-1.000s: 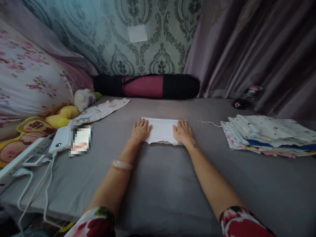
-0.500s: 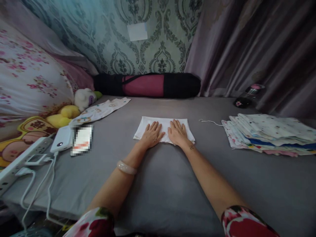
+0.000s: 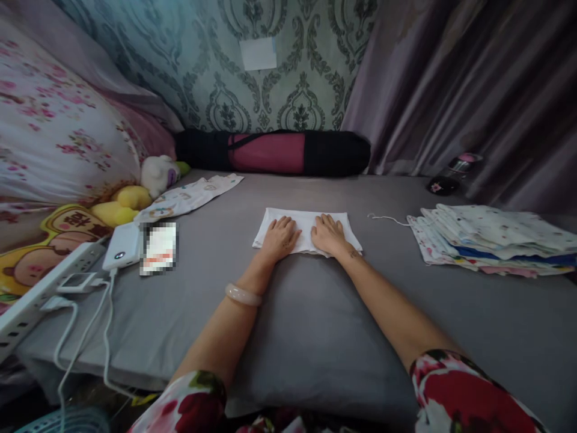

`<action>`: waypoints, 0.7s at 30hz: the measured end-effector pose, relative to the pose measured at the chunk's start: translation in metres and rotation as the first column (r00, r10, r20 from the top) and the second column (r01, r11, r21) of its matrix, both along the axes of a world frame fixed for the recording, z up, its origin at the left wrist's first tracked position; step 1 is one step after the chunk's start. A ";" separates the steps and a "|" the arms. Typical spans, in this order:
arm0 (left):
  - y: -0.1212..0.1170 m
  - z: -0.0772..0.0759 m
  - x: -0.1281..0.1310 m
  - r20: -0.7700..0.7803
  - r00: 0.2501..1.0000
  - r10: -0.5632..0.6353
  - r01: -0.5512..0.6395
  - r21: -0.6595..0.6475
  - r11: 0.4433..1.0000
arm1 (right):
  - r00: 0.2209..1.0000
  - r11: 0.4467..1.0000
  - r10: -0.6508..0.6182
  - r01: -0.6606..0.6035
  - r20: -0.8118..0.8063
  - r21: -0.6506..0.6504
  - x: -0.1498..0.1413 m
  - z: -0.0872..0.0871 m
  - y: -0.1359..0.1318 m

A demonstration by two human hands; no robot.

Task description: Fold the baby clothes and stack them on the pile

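A folded white cloth (image 3: 306,231) lies flat on the grey sheet (image 3: 315,325) in front of me. My left hand (image 3: 280,236) rests palm down on its left half, fingers stretched forward. On the right half lies my right hand (image 3: 330,234), likewise flat with the fingers out. Between the two hands a strip of the white fabric shows; what lies beneath the palms is hidden. A pale bangle (image 3: 243,295) circles my left wrist.
At right sits a stack of folded patterned cloths (image 3: 500,234) with a white string. A long black and pink bag (image 3: 270,151) lies along the wall. To the left are a patterned cloth (image 3: 189,197), plush toys (image 3: 157,174), a power bank (image 3: 121,245) and a power strip (image 3: 49,294) with cables.
The view has shifted slightly, so everything sits a little differently in the picture. Both hands stay on the white cloth, with their fingers slightly more bent.
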State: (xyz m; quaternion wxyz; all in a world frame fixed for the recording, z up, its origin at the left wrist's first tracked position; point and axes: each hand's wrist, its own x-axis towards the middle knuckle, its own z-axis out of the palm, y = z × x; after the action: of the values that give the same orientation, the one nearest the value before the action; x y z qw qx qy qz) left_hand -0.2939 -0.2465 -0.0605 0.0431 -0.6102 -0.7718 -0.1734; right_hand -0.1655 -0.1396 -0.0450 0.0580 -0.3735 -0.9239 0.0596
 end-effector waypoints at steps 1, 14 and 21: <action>0.000 0.001 -0.003 0.008 1.000 0.027 -0.028 0.033 0.999 | 1.000 1.000 0.005 -0.005 -0.011 0.001 -0.007 0.002 -0.002; -0.011 0.001 -0.035 0.178 0.900 0.397 -0.418 0.100 0.903 | 0.992 0.999 0.008 -0.003 -0.128 0.038 -0.051 -0.018 -0.023; -0.010 -0.007 -0.040 0.234 0.887 0.397 -0.435 0.141 0.889 | 0.995 0.999 0.004 -0.001 -0.096 0.033 -0.050 -0.015 -0.023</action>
State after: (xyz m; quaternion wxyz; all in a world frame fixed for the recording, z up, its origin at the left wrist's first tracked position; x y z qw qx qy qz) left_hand -0.3334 -0.2563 -0.0676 0.0597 -0.4024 -0.8653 -0.2928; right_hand -0.2157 -0.1627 -0.0598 0.1086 -0.3680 -0.9214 0.0623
